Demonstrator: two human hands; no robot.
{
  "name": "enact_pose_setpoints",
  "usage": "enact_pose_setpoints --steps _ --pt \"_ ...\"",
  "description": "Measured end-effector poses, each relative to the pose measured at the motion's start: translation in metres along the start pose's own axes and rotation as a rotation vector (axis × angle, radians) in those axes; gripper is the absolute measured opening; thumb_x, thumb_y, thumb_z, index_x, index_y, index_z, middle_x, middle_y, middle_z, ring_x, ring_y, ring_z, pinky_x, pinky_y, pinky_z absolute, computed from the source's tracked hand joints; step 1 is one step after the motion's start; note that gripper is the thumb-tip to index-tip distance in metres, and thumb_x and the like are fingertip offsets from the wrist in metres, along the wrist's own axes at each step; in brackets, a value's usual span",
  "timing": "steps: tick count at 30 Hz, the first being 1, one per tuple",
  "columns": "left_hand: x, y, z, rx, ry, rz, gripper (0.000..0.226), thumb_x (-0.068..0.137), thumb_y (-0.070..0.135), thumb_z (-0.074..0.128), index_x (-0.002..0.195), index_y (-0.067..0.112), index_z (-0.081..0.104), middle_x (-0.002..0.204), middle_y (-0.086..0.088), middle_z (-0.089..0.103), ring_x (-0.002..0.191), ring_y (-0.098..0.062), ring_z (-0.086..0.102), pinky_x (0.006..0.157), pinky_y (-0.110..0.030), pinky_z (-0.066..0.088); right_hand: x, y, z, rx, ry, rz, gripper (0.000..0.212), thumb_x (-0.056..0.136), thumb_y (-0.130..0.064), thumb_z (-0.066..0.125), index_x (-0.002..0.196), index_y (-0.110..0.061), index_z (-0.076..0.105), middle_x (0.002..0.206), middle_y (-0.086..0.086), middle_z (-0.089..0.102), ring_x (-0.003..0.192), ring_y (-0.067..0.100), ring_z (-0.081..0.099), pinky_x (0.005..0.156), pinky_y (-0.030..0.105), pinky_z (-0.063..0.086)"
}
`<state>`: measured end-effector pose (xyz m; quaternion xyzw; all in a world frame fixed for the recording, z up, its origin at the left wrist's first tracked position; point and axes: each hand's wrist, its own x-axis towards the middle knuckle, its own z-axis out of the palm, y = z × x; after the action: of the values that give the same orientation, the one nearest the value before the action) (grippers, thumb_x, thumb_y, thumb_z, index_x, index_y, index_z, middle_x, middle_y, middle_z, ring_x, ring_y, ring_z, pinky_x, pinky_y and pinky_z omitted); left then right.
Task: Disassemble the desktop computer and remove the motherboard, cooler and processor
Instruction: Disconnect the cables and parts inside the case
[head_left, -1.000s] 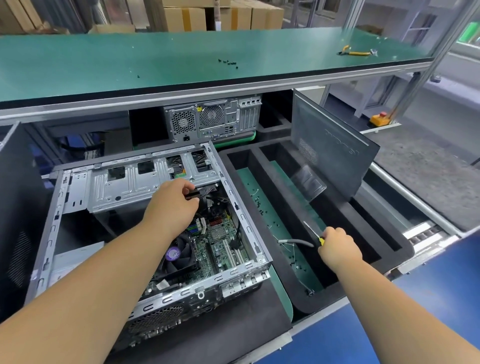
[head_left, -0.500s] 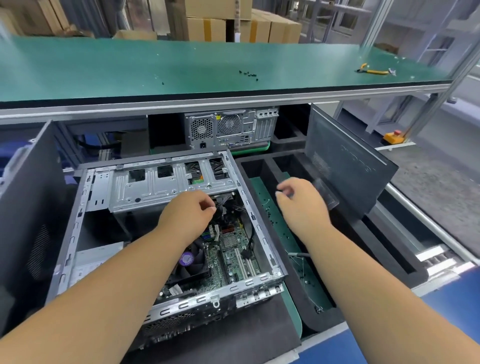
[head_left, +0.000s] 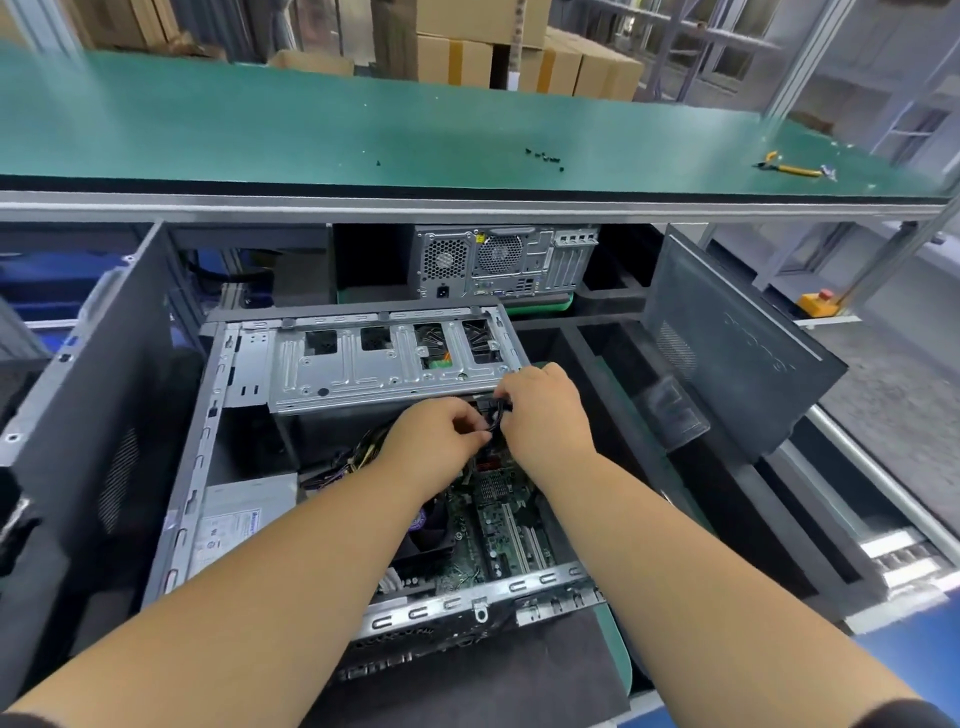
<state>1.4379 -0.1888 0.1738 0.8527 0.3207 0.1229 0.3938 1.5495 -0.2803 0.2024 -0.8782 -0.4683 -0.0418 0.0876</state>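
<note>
An open desktop case (head_left: 208, 447) lies on its side in front of me, with a silver drive cage (head_left: 374, 364) across its far end. Inside, the green motherboard (head_left: 498, 525) shows between my forearms. The black cooler fan (head_left: 421, 540) with a purple label is partly hidden under my left arm. My left hand (head_left: 431, 441) and my right hand (head_left: 545, 410) meet just below the drive cage, both pinching a black cable connector (head_left: 496, 413). The processor is not visible.
A grey power supply (head_left: 244, 514) sits in the case's left part. A detached side panel (head_left: 727, 343) leans in the black foam tray (head_left: 649, 457) on the right. Another computer (head_left: 504, 260) stands behind. Yellow pliers (head_left: 789, 167) and loose screws (head_left: 543, 156) lie on the green shelf.
My right hand left the screwdriver in the tray and moved left into the case. It now joins my left hand on the black connector.
</note>
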Motion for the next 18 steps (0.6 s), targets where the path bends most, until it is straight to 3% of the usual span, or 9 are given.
enact_pose_setpoints --steps 7,12,18 --pt "0.0013 -0.0020 0.0025 -0.162 -0.024 -0.036 0.005 0.083 0.030 0.075 0.080 0.031 0.071 0.087 0.010 0.070 0.083 -0.013 0.064 0.068 -0.022 0.045 0.0058 -0.0026 0.0009 0.002 -0.026 -0.005 0.016 0.091 -0.010 0.060 0.105 -0.016 0.067 0.105 0.002 0.064 0.105 0.021 0.046 0.083 0.027 0.039" --pt "-0.0005 0.0001 0.0042 -0.202 -0.009 -0.058 0.005 0.083 0.031 0.075 0.087 0.029 0.077 0.087 0.009 0.074 0.082 -0.017 0.068 0.065 -0.013 0.045 0.0043 -0.0046 -0.0034 0.007 -0.041 0.020 0.014 0.089 -0.007 0.062 0.100 -0.015 0.066 0.103 0.002 0.063 0.105 0.020 0.045 0.074 0.023 0.032" --pt "0.0019 -0.0001 0.0097 -0.454 -0.094 -0.121 0.008 0.080 0.025 0.079 0.086 0.030 0.077 0.083 0.023 0.068 0.077 0.015 0.058 0.062 -0.001 0.037 0.0048 -0.0042 -0.0069 -0.031 -0.079 0.002 0.019 0.088 -0.006 0.063 0.104 -0.014 0.065 0.103 0.002 0.062 0.107 0.020 0.045 0.075 0.023 0.035"
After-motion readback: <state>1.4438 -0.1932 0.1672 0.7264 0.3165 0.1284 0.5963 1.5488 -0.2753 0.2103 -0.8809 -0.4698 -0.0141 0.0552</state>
